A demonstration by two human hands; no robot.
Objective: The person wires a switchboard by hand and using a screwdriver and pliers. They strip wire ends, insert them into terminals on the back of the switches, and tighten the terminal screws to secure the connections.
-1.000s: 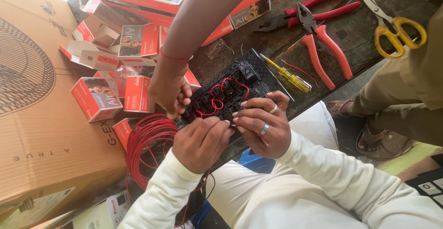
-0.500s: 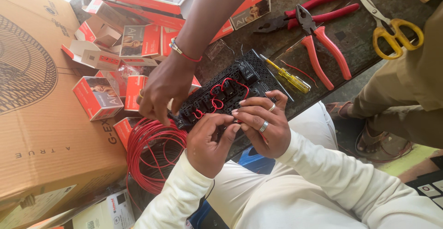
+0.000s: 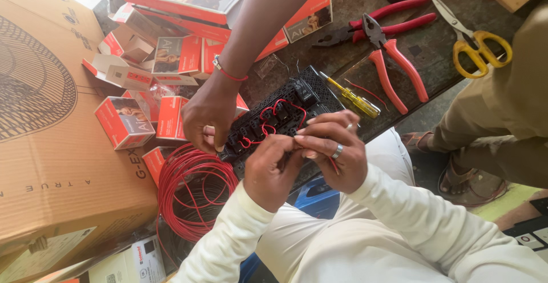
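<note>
A dark, scuffed tabletop [image 3: 365, 9] carries a large cardboard carton [image 3: 51, 146], a red wire coil [image 3: 194, 189] and a black switch board [image 3: 274, 117]. Wiring looks underway; next calls for steady seating. The left hand [image 3: 273, 172] and right hand [image 3: 334, 149] pinch shut on a red wire [image 3: 268, 129] at the board's near edge, while another person's hand [image 3: 210, 114] steadies it.

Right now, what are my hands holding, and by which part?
Both hands, left hand and right hand, pinch a red wire at the black switch board's near edge.
</note>
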